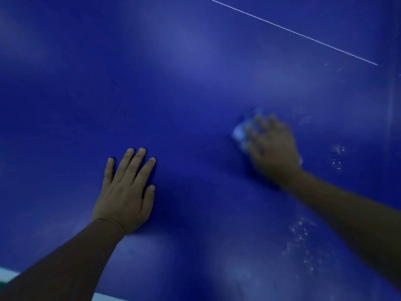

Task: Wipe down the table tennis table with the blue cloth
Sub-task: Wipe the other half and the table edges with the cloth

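The blue table tennis table [195,83] fills nearly the whole head view. My left hand [125,190] lies flat on it, palm down, fingers straight and slightly spread. Further right, my right hand [273,148] is blurred by motion and presses on the pale blue cloth [239,132], fingers curled over it. Only the cloth's left edge shows past the fingers; the rest is hidden under the hand.
A thin white line [290,31] runs diagonally across the table at the upper right. Whitish specks and droplets [301,242] dot the surface to the right of my right hand. The table's white edge stripe [8,274] shows at the lower left.
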Action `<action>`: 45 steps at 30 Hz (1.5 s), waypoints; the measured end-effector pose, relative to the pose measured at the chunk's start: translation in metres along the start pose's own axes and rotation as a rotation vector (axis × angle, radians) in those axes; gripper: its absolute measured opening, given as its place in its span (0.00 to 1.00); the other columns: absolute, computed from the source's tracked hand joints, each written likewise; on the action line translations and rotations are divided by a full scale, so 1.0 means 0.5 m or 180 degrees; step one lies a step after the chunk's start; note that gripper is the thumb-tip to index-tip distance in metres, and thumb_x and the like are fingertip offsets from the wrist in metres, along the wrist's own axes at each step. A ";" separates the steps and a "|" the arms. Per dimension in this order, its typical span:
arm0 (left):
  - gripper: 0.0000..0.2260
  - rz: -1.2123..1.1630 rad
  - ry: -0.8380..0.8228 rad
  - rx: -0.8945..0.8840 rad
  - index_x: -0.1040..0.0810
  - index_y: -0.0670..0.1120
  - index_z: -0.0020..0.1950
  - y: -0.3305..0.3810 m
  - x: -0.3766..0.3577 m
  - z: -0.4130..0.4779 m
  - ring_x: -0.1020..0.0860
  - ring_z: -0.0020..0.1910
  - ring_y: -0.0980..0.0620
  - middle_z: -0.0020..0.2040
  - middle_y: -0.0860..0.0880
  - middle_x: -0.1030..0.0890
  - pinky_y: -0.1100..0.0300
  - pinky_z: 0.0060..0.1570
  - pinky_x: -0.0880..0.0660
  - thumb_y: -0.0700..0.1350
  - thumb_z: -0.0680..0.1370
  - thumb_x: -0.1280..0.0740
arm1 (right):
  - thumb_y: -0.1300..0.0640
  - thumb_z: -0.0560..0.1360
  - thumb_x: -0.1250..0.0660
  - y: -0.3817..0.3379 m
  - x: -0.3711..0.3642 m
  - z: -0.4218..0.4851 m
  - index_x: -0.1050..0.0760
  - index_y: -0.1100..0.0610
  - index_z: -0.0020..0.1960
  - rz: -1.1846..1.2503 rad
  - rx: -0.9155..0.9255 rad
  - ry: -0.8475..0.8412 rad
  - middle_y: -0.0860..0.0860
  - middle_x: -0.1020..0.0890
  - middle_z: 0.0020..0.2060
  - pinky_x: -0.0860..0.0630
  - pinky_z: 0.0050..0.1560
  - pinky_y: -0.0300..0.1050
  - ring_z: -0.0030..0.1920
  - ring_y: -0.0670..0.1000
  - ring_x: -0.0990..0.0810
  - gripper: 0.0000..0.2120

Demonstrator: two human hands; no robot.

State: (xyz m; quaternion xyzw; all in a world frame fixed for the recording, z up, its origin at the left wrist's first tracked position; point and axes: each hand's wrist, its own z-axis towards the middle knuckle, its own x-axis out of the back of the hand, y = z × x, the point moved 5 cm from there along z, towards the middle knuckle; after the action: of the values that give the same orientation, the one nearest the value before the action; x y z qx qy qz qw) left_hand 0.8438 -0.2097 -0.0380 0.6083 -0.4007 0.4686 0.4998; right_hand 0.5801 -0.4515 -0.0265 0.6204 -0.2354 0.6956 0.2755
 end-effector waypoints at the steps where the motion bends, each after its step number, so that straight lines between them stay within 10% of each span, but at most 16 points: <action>1: 0.27 -0.0001 -0.0010 0.0002 0.35 0.43 0.78 0.000 0.000 0.000 0.44 0.80 0.42 0.80 0.42 0.39 0.34 0.76 0.50 0.53 0.81 0.48 | 0.45 0.82 0.44 0.083 0.007 0.020 0.25 0.55 0.69 -0.0047 -0.0699 -0.0017 0.61 0.27 0.72 0.29 0.62 0.68 0.68 0.69 0.29 0.22; 5: 0.28 0.0047 -0.0096 0.0076 0.36 0.43 0.79 0.003 0.000 0.002 0.44 0.80 0.41 0.80 0.42 0.39 0.34 0.76 0.50 0.53 0.81 0.48 | 0.45 0.81 0.48 0.107 0.024 0.012 0.26 0.55 0.72 -0.0070 -0.1814 0.0116 0.58 0.30 0.74 0.35 0.69 0.68 0.73 0.68 0.34 0.25; 11: 0.26 -0.0229 0.0213 0.0084 0.29 0.41 0.73 0.005 0.028 0.029 0.35 0.76 0.40 0.75 0.41 0.31 0.41 0.76 0.47 0.52 0.80 0.45 | 0.45 0.82 0.40 -0.361 0.027 -0.109 0.24 0.48 0.69 0.0727 0.1255 -0.0166 0.51 0.29 0.74 0.36 0.70 0.68 0.75 0.63 0.34 0.18; 15: 0.26 -0.0516 0.0496 0.0123 0.30 0.41 0.74 0.013 0.046 0.164 0.36 0.77 0.41 0.77 0.42 0.32 0.42 0.77 0.45 0.51 0.80 0.45 | 0.42 0.81 0.40 -0.332 -0.003 0.022 0.24 0.45 0.69 0.0736 0.1599 -0.0192 0.50 0.30 0.75 0.37 0.71 0.66 0.74 0.62 0.34 0.19; 22: 0.29 -0.0308 0.0246 0.0264 0.36 0.45 0.79 0.039 0.002 0.281 0.49 0.81 0.48 0.81 0.47 0.41 0.42 0.79 0.55 0.58 0.82 0.51 | 0.43 0.81 0.47 0.171 -0.043 0.340 0.22 0.53 0.67 -0.0097 -0.0734 0.0430 0.62 0.26 0.71 0.27 0.60 0.65 0.65 0.70 0.26 0.24; 25: 0.29 -0.0344 0.0266 0.0215 0.36 0.44 0.79 0.040 0.005 0.279 0.48 0.81 0.48 0.81 0.47 0.40 0.41 0.79 0.53 0.58 0.82 0.51 | 0.43 0.80 0.50 0.162 -0.027 0.319 0.25 0.52 0.70 -0.0049 -0.1211 0.0343 0.58 0.30 0.74 0.33 0.67 0.65 0.72 0.68 0.33 0.26; 30: 0.30 -0.0364 0.0308 0.0207 0.39 0.42 0.80 0.035 0.003 0.272 0.46 0.81 0.47 0.81 0.45 0.40 0.42 0.78 0.52 0.57 0.83 0.51 | 0.46 0.79 0.42 -0.205 -0.025 0.168 0.22 0.50 0.66 0.0420 0.1267 -0.0058 0.55 0.29 0.74 0.39 0.70 0.69 0.74 0.66 0.35 0.20; 33: 0.29 -0.0315 0.0321 0.0167 0.36 0.41 0.79 0.039 0.002 0.279 0.44 0.81 0.46 0.80 0.44 0.38 0.40 0.77 0.50 0.57 0.82 0.49 | 0.43 0.81 0.42 -0.186 -0.030 0.172 0.23 0.48 0.68 0.0427 0.1906 -0.0210 0.52 0.29 0.74 0.41 0.73 0.65 0.75 0.63 0.35 0.20; 39: 0.31 -0.0281 0.0266 0.0186 0.36 0.42 0.79 0.039 0.005 0.281 0.46 0.81 0.46 0.81 0.45 0.41 0.40 0.77 0.50 0.59 0.83 0.54 | 0.46 0.83 0.45 0.142 -0.024 0.335 0.25 0.54 0.71 -0.0228 -0.1004 0.0196 0.57 0.35 0.77 0.44 0.72 0.74 0.75 0.72 0.40 0.22; 45: 0.32 -0.0434 0.0458 0.0340 0.45 0.39 0.81 0.034 0.016 0.280 0.47 0.81 0.42 0.82 0.40 0.45 0.39 0.77 0.50 0.59 0.84 0.54 | 0.47 0.78 0.43 -0.241 -0.018 0.276 0.24 0.52 0.68 0.0341 0.1537 -0.0082 0.51 0.28 0.74 0.41 0.73 0.65 0.75 0.63 0.34 0.22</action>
State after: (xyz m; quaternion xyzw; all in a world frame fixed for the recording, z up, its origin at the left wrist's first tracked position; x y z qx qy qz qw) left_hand 0.8532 -0.3507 -0.0350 0.6247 -0.2959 0.4966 0.5249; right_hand 0.7634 -0.4559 -0.0208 0.6637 -0.0984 0.7373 0.0790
